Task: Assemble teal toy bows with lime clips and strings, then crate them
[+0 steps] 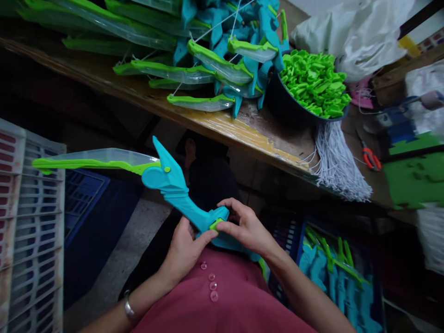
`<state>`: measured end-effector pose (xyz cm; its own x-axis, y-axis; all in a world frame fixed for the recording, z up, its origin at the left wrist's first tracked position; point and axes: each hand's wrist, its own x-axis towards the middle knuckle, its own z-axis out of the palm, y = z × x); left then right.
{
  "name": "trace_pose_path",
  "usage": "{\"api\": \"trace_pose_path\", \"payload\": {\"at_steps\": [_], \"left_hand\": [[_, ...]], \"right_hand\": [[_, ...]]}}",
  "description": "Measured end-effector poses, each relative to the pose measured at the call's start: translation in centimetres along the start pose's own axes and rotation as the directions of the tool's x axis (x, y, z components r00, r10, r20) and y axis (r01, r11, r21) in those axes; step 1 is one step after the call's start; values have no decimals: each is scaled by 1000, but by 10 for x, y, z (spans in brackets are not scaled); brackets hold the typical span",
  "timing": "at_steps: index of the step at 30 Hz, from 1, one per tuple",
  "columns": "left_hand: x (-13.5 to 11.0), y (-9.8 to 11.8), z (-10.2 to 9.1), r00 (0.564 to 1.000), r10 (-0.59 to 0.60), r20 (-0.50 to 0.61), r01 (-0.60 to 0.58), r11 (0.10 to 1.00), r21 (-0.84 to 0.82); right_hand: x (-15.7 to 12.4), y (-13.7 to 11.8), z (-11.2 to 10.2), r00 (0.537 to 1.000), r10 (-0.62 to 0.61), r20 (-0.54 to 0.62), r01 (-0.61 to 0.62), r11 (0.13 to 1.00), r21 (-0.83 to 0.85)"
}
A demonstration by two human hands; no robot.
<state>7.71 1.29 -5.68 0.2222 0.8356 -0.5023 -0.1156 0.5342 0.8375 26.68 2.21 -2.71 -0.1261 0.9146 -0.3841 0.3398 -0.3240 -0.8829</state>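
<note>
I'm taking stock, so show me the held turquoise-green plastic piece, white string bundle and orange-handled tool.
Turquoise-green plastic piece (175, 179): head view, turquoise body.
White string bundle (338, 159): head view, middle strands.
Orange-handled tool (367, 152): head view, handle.

it's dim in here, the lower corners nearly black, with a soft shine on the worn wooden surface (239, 132) that runs slantwise across the room, its front edge scuffed and yellowish. deep shadow fills the space beneath. the floor (116, 259) shows grey and faintly speckled where light reaches it. over on the left i see a grimy white slatted crate (59, 222) beside a dark blue crate (95, 231). beyond the surface there's a pale patch (312, 7), maybe wall.
</note>
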Motion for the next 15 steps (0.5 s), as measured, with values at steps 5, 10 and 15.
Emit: {"api": "trace_pose_path", "payload": {"at_steps": [5, 10, 15], "left_hand": [[4, -12, -3, 997, 49, -55, -37, 980, 197], [7, -17, -8, 987, 126, -97, -83, 929, 361], [20, -13, -3, 995, 75, -72, -47, 939, 340]], "right_hand": [[-3, -4, 11, 995, -61, -81, 56, 996, -65], [1, -5, 16, 985, -143, -91, 118, 964, -237], [11, 4, 5, 983, -179, -33, 159, 933, -323]]}}
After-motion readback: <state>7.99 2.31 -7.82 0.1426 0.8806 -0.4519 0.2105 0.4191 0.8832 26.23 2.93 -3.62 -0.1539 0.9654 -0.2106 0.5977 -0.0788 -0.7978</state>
